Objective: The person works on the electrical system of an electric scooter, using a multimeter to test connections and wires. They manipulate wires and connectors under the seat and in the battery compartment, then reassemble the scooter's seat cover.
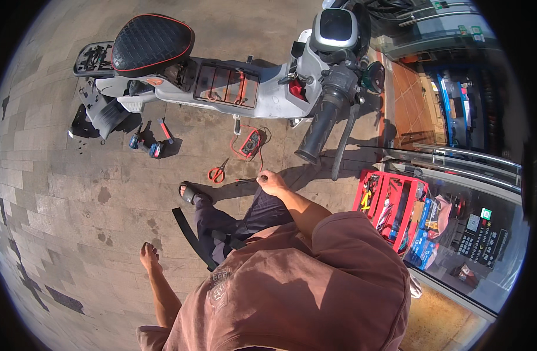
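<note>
My left hand (pixel 150 256) hangs over the pavement at the lower left, its fingers loosely bent and slightly apart, with nothing visible in them. Near my knee, my right hand (pixel 272 182) has curled fingers; a red test lead runs down to it from the multimeter (pixel 251 144), but whether it grips the lead is unclear. A thin probe (pixel 245 180) shows just left of that hand. Orange-handled scissors (pixel 216 174) lie farther left. Beyond stands a grey-white electric scooter (pixel 268 94) with a black seat (pixel 152 44) and an opened floorboard compartment (pixel 226 85).
A cordless drill (pixel 145 147) and a red-and-black tool (pixel 165 130) lie on the paving by removed plastic panels (pixel 106 118). The scooter's handlebar grip (pixel 319 127) and brake lever reach toward me. At right, a red toolbox (pixel 389 206) stands beside the glass shopfront (pixel 466 245).
</note>
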Available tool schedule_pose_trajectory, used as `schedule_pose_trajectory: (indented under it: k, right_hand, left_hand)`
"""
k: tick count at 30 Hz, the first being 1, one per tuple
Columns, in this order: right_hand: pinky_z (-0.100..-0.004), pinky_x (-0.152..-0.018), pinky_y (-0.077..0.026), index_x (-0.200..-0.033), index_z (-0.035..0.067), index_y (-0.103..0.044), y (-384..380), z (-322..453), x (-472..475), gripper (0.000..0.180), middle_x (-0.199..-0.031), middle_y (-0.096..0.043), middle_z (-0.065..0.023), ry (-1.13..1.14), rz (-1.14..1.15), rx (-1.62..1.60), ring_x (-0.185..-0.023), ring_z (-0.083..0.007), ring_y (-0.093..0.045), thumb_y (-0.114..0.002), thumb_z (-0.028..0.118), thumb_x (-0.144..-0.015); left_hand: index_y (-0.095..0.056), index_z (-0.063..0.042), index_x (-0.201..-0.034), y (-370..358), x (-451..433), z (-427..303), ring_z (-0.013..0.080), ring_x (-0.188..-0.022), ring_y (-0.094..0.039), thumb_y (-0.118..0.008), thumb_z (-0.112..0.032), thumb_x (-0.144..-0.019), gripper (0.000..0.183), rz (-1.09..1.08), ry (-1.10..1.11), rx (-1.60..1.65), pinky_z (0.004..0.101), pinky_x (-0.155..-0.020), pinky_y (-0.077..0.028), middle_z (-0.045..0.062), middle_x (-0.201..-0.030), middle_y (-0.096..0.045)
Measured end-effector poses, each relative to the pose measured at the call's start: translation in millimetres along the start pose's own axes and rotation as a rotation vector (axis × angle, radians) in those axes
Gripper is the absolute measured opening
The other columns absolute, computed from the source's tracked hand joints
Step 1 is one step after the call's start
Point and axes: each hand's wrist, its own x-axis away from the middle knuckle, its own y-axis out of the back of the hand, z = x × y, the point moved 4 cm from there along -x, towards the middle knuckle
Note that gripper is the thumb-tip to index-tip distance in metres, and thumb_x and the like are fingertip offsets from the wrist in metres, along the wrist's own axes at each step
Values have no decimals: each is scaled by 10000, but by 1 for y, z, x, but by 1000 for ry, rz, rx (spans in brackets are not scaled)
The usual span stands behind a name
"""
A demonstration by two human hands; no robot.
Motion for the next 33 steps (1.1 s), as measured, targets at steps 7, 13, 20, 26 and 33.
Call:
schedule_pose_trajectory:
  k: [7,13,20,26,33]
  right_hand:
    - [-414,-912,-513,-1190,85,-655,-51,38,10,403,-1108,-687,-217,-64,-39,-119,-1066,-366,-654,-614,353,-892]
    - [-405,-837,-537,-1072,79,-686,-85,65,-47,290,-1007,-713,-173,-69,-256,-324,-965,-336,-682,-612,303,-902]
    - [-410,-880,-534,-1108,53,-683,-108,90,-173,325,-1048,-701,-206,-178,-421,-333,-1007,-341,-676,-632,291,-892]
    - [-354,-764,-550,-1048,63,-683,-108,166,-296,225,-923,-723,-152,-89,-454,-543,-860,-261,-713,-628,240,-920]
    - [-357,-713,-557,-1072,34,-674,-58,220,-358,246,-919,-720,-164,-22,-481,-617,-777,-268,-711,-620,221,-922]
  left_hand:
    - [-591,-80,-1273,-29,-89,-179,161,-867,-653,-626,-273,-931,395,-53,-117,-69,276,-641,-430,37,-1045,-652]
    - [-592,23,-1276,-181,-80,-210,178,-1042,-605,-674,-230,-915,449,290,-344,-374,310,-936,-450,112,-1145,-675]
    - [-572,-29,-1321,-281,-78,-206,145,-948,-600,-649,-298,-911,497,496,-212,-311,301,-786,-451,56,-1071,-660]
    - [-579,-18,-1284,-310,-135,-245,121,-951,-591,-690,-281,-932,453,493,-88,-208,275,-810,-445,51,-1122,-667]
    - [-617,-63,-1253,-331,-189,-264,130,-973,-602,-691,-311,-933,411,486,-39,-251,287,-859,-445,41,-1139,-663]
